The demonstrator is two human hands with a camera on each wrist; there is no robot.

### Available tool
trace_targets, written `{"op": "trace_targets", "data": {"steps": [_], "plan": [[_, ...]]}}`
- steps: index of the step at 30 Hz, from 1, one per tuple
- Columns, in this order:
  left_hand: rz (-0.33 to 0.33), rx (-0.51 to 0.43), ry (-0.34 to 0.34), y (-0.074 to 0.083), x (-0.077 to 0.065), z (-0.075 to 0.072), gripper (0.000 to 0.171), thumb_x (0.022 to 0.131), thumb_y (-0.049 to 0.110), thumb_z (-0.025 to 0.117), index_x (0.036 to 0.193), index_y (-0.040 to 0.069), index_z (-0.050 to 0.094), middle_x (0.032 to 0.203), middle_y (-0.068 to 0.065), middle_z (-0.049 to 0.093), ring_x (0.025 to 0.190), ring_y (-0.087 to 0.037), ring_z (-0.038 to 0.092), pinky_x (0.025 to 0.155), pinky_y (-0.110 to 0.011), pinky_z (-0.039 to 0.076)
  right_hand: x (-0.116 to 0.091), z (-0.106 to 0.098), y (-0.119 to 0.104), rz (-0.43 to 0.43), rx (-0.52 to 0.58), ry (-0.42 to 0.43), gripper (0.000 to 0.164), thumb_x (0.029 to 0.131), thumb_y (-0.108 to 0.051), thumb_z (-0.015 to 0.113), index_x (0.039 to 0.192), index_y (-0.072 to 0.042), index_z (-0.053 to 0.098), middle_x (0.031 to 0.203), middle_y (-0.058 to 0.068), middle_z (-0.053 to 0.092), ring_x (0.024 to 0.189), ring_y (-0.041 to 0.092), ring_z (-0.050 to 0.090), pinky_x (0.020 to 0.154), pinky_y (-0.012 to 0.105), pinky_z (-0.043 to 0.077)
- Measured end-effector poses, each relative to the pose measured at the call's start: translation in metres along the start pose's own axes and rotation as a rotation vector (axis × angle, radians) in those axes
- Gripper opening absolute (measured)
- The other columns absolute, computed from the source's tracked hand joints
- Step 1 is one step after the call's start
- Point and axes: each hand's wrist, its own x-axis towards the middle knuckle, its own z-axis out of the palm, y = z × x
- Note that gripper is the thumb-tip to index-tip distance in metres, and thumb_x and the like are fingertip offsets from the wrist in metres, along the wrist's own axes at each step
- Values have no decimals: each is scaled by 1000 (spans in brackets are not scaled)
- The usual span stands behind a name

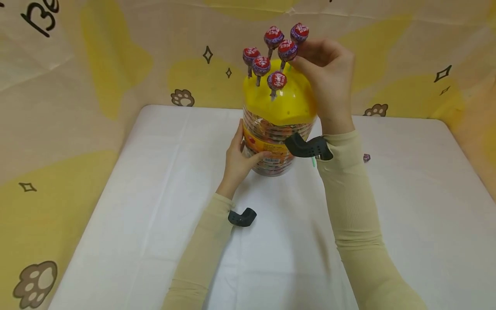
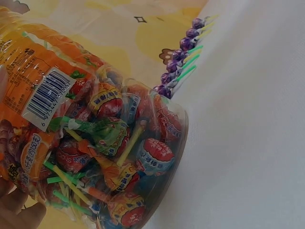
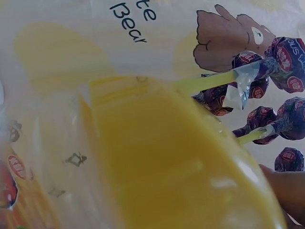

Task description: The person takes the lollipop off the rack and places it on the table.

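A clear plastic jar [image 1: 279,146] of wrapped lollipops, with an orange label and a domed yellow lid [image 1: 286,103], stands tilted on the table. My left hand [image 1: 241,159] grips its lower side, thumb across the label; some fingers [image 2: 24,212] show in the left wrist view. Several red-and-purple lollipops stand upright on the lid, including a front one [image 1: 277,80] and a left one [image 1: 251,55]. At the lid's right side my right hand [image 1: 325,73] pinches a lollipop [image 1: 299,33]; its stick is hidden. The right wrist view shows a yellow stick [image 3: 205,83] meeting the lid.
A row of purple-wrapped lollipops [image 2: 176,59] with green and yellow sticks lies on the white table [image 1: 174,181]. My right forearm mostly hides it in the head view, where one lollipop [image 1: 366,158] peeks out. A patterned yellow-and-cream cloth [image 1: 128,51] rises behind the table.
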Motion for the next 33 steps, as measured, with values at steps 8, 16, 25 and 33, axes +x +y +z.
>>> {"op": "trace_targets", "data": {"steps": [8,16,25,33], "plan": [[1,0,3,-1,0,0,100,78,19,78,153,13,13,154,-4,23,140,-15,21,113,-34,25,3,2,-3,1,66,27,9,79,2,72,88,0,71,88,8,68,82,20,62,82,25,53],[3,-5,1,0,0,0,100,78,18,79,153,13,13,154,-4,23,141,-14,21,114,-33,25,1,-1,-8,-37,169,25,10,82,3,69,91,0,71,90,11,67,86,23,62,84,27,54],[7,-4,-2,-2,0,1,101,78,18,79,153,13,12,155,-4,22,141,-15,20,114,-34,24,-7,-14,-14,-16,265,-27,13,84,3,66,97,2,70,96,15,67,93,26,63,83,26,54],[13,5,2,-3,1,1,102,77,18,79,153,13,11,155,-4,21,141,-15,19,114,-35,24,-25,-29,-15,31,355,-65,13,83,3,68,96,8,68,96,19,65,94,32,61,85,29,54]]}}
